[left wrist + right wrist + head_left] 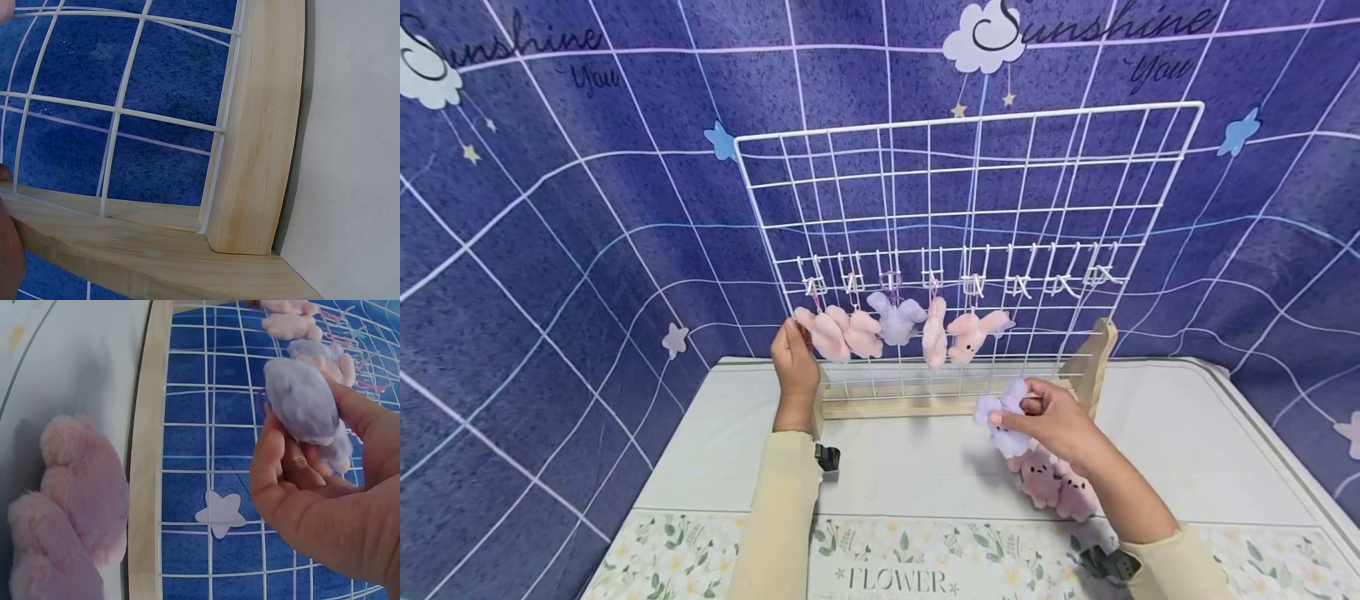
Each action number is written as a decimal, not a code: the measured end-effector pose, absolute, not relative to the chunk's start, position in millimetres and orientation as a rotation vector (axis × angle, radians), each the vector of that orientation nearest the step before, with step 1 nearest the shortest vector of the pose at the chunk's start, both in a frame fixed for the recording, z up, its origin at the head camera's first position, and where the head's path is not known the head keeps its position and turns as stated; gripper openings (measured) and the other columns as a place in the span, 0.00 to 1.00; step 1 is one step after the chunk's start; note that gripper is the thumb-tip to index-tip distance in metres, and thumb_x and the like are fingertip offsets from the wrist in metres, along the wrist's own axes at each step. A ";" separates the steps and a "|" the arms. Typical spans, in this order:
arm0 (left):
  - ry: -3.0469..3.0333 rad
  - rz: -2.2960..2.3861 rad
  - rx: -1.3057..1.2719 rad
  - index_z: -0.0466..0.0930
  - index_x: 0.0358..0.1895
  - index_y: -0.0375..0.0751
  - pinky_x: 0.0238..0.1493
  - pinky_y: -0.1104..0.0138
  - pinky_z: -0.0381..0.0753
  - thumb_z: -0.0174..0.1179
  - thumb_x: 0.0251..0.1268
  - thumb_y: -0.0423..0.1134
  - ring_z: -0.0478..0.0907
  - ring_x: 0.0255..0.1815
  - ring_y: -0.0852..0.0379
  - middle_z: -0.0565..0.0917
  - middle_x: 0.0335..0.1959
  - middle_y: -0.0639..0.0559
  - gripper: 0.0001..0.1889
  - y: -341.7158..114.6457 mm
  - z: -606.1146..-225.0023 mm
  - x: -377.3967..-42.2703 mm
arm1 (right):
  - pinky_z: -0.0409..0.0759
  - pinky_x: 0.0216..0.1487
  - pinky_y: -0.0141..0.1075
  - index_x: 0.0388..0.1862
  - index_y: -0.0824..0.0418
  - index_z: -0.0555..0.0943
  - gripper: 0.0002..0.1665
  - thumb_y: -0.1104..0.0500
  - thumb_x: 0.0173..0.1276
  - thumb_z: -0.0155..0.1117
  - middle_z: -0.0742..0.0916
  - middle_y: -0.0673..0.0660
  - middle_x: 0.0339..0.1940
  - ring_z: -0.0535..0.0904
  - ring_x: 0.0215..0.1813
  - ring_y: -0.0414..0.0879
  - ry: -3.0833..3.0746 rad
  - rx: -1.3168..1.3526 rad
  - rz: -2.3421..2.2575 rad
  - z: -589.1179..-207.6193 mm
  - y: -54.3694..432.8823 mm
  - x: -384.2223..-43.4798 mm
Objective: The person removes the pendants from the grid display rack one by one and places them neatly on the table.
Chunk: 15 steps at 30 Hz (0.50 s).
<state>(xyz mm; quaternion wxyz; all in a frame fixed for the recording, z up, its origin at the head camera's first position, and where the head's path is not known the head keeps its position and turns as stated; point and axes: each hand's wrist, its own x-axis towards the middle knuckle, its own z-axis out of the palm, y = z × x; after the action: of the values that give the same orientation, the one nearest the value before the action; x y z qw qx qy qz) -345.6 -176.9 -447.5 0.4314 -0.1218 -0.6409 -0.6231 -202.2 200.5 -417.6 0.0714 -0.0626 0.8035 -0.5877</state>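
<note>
A white wire grid (970, 192) stands in a wooden base (895, 407) at the back of the table. Several plush bunnies hang from its hooks: pink ones (829, 335) and a purple one (895, 318). My left hand (793, 350) grips the grid's left edge beside the leftmost pink bunny. In the left wrist view only a sliver of that hand (7, 250) shows, by the grid (125, 112) and the wooden post (262, 137). My right hand (1047, 417) holds a purple plush bunny (1000, 421) above the table. Its fingers (312, 500) curl round the bunny (303, 403) in front of the grid.
Pink plush bunnies (1056, 487) lie on the white table (925, 467) under my right hand, also in the right wrist view (69, 506). Empty hooks (1060, 279) line the grid's right half. A blue printed cloth (550, 250) hangs behind. A flower-patterned strip (887, 558) borders the near edge.
</note>
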 end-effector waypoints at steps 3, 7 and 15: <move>-1.585 -1.567 -0.297 0.68 0.27 0.25 0.28 0.77 0.66 0.39 0.87 0.31 0.65 0.23 0.52 0.69 0.22 0.62 0.22 -176.2 -448.1 -345.5 | 0.77 0.30 0.30 0.63 0.64 0.74 0.30 0.57 0.68 0.77 0.77 0.47 0.24 0.74 0.29 0.37 2.422 -0.187 -1.717 -419.4 199.9 -202.9; -1.569 -1.583 -0.301 0.67 0.27 0.26 0.28 0.77 0.66 0.39 0.87 0.30 0.65 0.23 0.57 0.69 0.21 0.60 0.21 -175.4 -448.2 -345.0 | 0.79 0.30 0.32 0.66 0.65 0.77 0.30 0.58 0.69 0.76 0.81 0.51 0.28 0.77 0.31 0.40 2.434 -0.250 -1.655 -424.2 200.7 -203.0; -1.581 -1.568 -0.325 0.65 0.27 0.19 0.27 0.76 0.64 0.39 0.88 0.34 0.64 0.23 0.63 0.66 0.20 0.43 0.24 -177.1 -448.3 -346.9 | 0.83 0.30 0.37 0.62 0.66 0.80 0.27 0.59 0.67 0.77 0.84 0.56 0.31 0.79 0.31 0.44 2.475 -0.337 -1.487 -432.3 201.2 -203.3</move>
<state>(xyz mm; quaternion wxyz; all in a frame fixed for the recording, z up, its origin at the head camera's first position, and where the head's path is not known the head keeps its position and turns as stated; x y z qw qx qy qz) -346.9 -177.1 -448.3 0.4310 -0.1302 -0.6341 -0.6286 -203.3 201.2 -432.3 0.1171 -0.1152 0.8455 -0.5081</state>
